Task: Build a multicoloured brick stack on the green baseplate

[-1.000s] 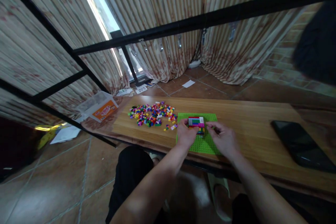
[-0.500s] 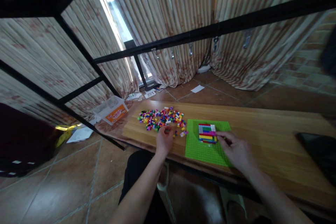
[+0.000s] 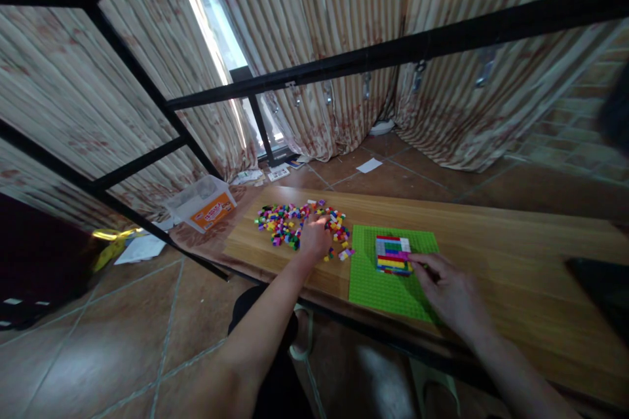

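A small block of stacked toy bricks (image 3: 388, 262) in red, yellow, white, grey and blue stands on a green baseplate (image 3: 373, 294). At its right side, the thumb and forefinger of my right hand (image 3: 449, 285) are closed on a pink brick (image 3: 403, 256), which touches the stack. My left hand (image 3: 316, 239) reaches over the loose, many-coloured brick pile (image 3: 280, 222) left of the baseplate. Its fingers look stretched forward and slightly apart among the bricks. Their tips are small and blurred, and I make out nothing held in them.
The wooden table (image 3: 501, 249) bears a dark flat object (image 3: 599, 294) at its right end. A clear plastic box with an orange label (image 3: 213, 211) stands beyond the left end. A black metal bar (image 3: 354, 59) crosses ahead, before striped curtains (image 3: 314, 6).
My left hand has moved farther forward into the loose bricks. My right hand stays at the stack with the pink brick. The whole view has shifted slightly.
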Demonstrator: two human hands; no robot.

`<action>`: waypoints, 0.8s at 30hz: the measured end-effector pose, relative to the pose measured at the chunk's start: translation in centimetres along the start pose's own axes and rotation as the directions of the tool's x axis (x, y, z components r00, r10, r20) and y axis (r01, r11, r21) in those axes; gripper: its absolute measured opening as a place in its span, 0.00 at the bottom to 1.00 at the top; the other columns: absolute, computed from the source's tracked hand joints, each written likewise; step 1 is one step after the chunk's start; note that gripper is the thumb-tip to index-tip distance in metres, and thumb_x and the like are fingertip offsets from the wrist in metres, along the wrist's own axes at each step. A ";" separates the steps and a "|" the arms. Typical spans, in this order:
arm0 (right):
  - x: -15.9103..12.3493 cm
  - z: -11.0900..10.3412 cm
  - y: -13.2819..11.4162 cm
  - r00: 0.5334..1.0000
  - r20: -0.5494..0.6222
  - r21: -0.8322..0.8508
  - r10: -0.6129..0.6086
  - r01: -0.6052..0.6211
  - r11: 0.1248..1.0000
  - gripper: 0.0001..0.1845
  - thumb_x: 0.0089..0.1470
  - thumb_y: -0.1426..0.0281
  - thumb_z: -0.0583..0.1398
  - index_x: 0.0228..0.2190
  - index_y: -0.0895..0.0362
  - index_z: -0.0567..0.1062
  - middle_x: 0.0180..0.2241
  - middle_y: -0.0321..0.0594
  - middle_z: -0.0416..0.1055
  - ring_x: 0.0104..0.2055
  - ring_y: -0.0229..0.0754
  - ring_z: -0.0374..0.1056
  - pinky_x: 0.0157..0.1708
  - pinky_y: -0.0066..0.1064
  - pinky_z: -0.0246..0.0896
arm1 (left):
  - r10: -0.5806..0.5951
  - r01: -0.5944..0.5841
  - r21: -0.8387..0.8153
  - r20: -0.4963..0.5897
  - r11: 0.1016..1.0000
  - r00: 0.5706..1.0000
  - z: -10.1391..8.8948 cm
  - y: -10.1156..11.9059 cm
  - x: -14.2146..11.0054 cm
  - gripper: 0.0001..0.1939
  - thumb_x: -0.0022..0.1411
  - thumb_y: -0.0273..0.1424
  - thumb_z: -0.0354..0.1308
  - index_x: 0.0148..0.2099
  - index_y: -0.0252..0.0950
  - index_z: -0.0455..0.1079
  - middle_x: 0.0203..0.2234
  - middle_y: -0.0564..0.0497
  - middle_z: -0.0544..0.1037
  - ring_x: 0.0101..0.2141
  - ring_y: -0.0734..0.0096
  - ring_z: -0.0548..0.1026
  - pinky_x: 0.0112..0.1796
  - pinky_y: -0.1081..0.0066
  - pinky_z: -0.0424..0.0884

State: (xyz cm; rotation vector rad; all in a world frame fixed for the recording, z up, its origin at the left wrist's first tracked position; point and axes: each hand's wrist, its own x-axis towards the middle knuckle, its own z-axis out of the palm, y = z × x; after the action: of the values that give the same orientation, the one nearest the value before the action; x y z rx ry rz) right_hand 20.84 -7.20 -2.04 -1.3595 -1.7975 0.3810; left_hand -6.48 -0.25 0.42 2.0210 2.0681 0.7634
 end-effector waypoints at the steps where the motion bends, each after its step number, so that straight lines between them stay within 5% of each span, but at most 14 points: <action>1: 0.0 0.0 0.0 1.000 0.001 -0.006 -0.001 0.001 1.000 0.15 0.60 0.60 0.54 0.36 0.51 0.79 0.36 0.41 0.79 0.31 0.46 0.75 0.32 0.38 0.69 | 0.027 -0.028 0.041 0.019 0.999 0.999 0.0 -0.2 -0.2 0.23 0.56 0.21 0.52 0.52 0.38 0.75 0.50 0.40 0.74 0.50 0.53 0.71 0.52 0.60 0.66; 9: -0.1 -0.1 0.0 0.999 0.028 -0.013 0.021 -0.020 1.000 0.15 0.60 0.61 0.54 0.38 0.51 0.79 0.38 0.40 0.79 0.33 0.45 0.76 0.34 0.36 0.69 | 0.136 -0.137 0.143 0.016 0.980 0.991 -1.0 -2.5 -2.1 0.17 0.59 0.22 0.49 0.43 0.38 0.77 0.49 0.44 0.74 0.46 0.62 0.72 0.50 0.65 0.69; 16: -0.1 -0.2 -0.3 0.999 0.032 0.000 0.038 -0.038 0.999 0.16 0.60 0.60 0.54 0.38 0.51 0.79 0.38 0.40 0.79 0.34 0.45 0.76 0.34 0.36 0.70 | 0.213 -0.206 0.132 -0.042 0.970 0.976 -0.5 -2.1 2.2 0.20 0.58 0.20 0.51 0.50 0.36 0.75 0.49 0.40 0.75 0.50 0.56 0.70 0.53 0.61 0.66; 24: -0.1 -0.3 -0.5 0.998 0.055 -0.027 0.013 -0.011 1.000 0.15 0.61 0.61 0.53 0.38 0.51 0.78 0.39 0.41 0.79 0.35 0.45 0.76 0.36 0.36 0.69 | 0.216 -0.216 -0.022 0.004 0.976 0.976 0.1 -2.8 4.4 0.13 0.54 0.19 0.56 0.38 0.38 0.77 0.40 0.43 0.78 0.46 0.55 0.73 0.53 0.58 0.65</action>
State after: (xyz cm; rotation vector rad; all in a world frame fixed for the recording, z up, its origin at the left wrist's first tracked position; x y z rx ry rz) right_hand 20.74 -7.52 -1.57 -1.3914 -1.8465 0.4058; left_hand -9.31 4.11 0.08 2.2590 1.8479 0.8075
